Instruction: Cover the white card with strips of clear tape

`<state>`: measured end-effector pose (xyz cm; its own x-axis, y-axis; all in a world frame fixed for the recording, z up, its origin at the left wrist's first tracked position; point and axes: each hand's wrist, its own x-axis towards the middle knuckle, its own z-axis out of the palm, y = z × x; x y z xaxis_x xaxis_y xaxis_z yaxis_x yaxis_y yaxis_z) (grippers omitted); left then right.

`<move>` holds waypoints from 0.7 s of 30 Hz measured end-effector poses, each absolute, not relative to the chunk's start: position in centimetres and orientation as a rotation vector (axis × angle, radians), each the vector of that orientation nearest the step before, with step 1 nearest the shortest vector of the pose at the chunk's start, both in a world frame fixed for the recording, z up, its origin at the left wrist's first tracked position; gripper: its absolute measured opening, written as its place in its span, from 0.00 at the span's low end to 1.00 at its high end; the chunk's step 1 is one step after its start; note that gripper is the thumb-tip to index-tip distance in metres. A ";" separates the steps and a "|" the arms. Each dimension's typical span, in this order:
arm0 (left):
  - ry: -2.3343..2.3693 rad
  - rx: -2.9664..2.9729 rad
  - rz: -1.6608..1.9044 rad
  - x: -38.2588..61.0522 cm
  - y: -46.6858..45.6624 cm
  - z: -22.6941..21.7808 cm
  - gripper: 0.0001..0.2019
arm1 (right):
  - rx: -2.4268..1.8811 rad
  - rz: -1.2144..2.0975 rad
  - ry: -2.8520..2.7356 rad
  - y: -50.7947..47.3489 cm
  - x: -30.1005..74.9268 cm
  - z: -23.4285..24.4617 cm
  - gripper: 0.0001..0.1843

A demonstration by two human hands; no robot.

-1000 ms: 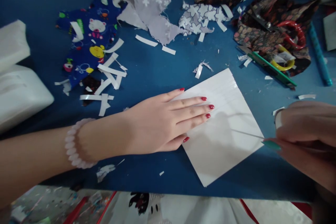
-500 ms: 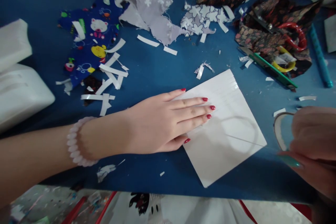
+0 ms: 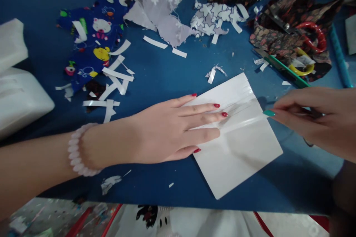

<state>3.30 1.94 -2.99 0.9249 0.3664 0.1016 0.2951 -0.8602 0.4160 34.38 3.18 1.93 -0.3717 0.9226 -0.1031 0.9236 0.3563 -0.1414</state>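
Note:
A white rectangular card (image 3: 250, 163) lies at an angle on the blue table. My left hand (image 3: 164, 129), with red nails and a pale bead bracelet, rests flat on the card's left part, fingers spread, one fingertip bent under. A shiny clear strip of tape (image 3: 241, 124) runs over the card from beneath those fingers to its right edge. There my right hand (image 3: 311, 118), with a green thumbnail, is closed in a pinch at the strip. The tape roll is mostly hidden by this hand; only a bit of dark rim (image 3: 308, 142) shows below it.
White cut strips (image 3: 118, 74) lie scattered at left. Behind are fabric scraps in blue print (image 3: 101, 26), lilac (image 3: 167, 11) and dark floral (image 3: 294, 40). Scissors (image 3: 311, 37) and a green cutter (image 3: 283, 67) lie on the floral scrap. A white container (image 3: 25, 100) stands at far left.
My right hand has moved up and left to the card's right edge, drawing the tape taut. The tape now lies higher on the card. My left ring fingertip has bent under.

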 end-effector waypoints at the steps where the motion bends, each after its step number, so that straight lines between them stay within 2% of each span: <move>1: 0.471 2.682 0.251 3.3 1.9 -3.0 0.17 | 1.729 -0.318 2.589 3.4 34.3 1.8 0.21; 9: 0.466 2.700 0.239 3.4 1.9 -3.0 0.18 | 1.754 -0.443 2.334 4.2 32.3 2.3 0.23; 21: 0.449 2.692 0.270 2.8 1.7 -3.3 0.21 | 1.685 -0.533 2.376 4.9 32.6 1.5 0.26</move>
